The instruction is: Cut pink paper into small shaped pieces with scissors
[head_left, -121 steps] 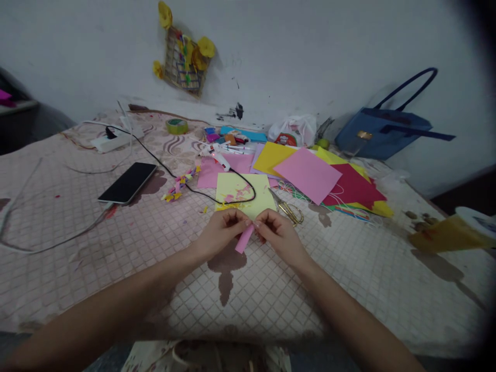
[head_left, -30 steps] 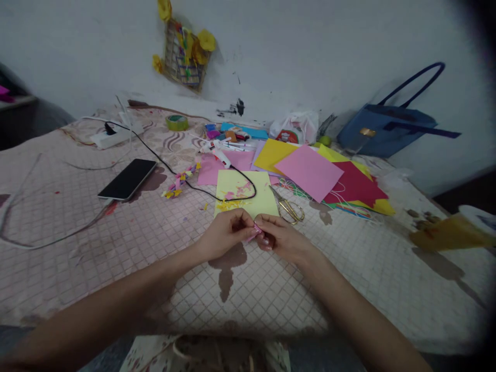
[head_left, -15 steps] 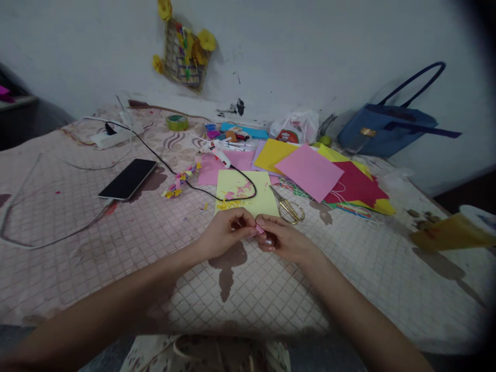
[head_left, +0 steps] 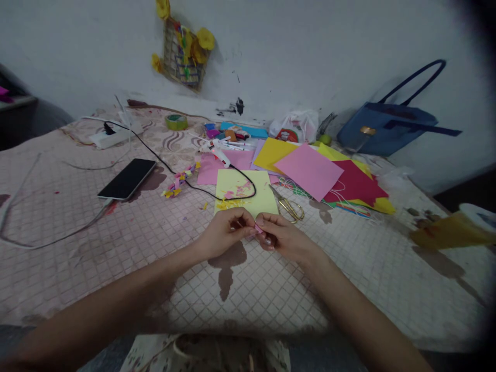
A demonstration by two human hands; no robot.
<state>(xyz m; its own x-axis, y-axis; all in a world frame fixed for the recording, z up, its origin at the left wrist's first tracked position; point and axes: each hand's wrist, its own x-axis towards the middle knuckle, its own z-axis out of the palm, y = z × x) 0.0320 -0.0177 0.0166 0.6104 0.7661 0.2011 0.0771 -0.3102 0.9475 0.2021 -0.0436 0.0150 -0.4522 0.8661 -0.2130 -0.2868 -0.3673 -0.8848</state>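
A small pink paper piece (head_left: 258,228) is pinched between my left hand (head_left: 228,232) and my right hand (head_left: 284,235), whose fingertips nearly meet over the table. Just beyond them lies a pale yellow sheet (head_left: 265,191) with pink and yellow paper scraps (head_left: 232,203) on it. Gold-handled scissors (head_left: 289,205) lie at the sheet's right edge, close to my right hand. Behind the sheet rests a white glue gun (head_left: 219,154), its black cord looping across the sheet. A strand of small coloured paper pieces (head_left: 181,180) lies to the left.
A phone (head_left: 128,179) on a white cable lies at left, with a power strip (head_left: 112,137) behind. Coloured sheets (head_left: 310,170) and string are at right. Farther right stand a blue bag (head_left: 387,129) and a yellowish container (head_left: 453,231). Green tape (head_left: 176,122) sits at the back.
Both hands keep nearly the same place and grip. Less of the pink piece shows between the fingers, and the right fingers have shifted slightly.
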